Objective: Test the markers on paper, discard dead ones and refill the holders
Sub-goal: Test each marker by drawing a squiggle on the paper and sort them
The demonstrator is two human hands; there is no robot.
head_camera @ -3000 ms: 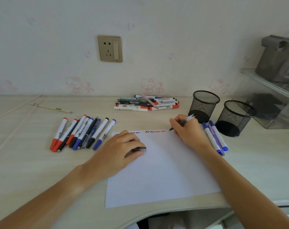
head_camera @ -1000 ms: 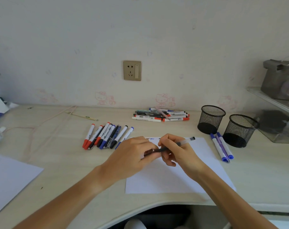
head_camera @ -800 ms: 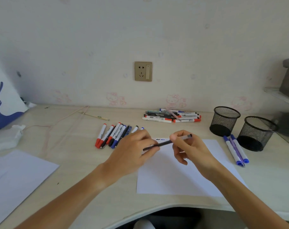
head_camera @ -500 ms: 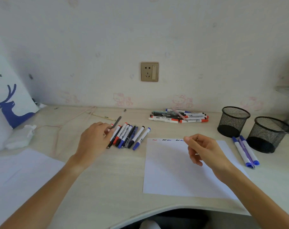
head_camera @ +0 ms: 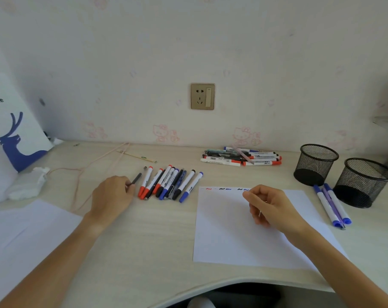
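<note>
Pale wall point(head_camera: 277, 63) with faint pink cartoon prints, gold socket point(head_camera: 202, 96) centre; light wood desk point(head_camera: 144, 241), curved near edge.

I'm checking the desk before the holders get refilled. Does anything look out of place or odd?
Mostly tidy. One pale pink pen lies slantwise across the far pile of markers, which otherwise lie parallel. A crumpled white tissue sits at the desk's left edge. Both mesh holders stand upright with no markers showing in them.

Desk point(head_camera: 157, 236): pale wood-grain laminate, matt. Test sheet point(head_camera: 230, 241): plain white paper, smooth. Pen holders point(head_camera: 315, 165): black metal mesh. Row of markers point(head_camera: 169, 183): smooth white plastic barrels, coloured caps. Wall socket point(head_camera: 202, 96): glossy gold-toned plate.
</note>
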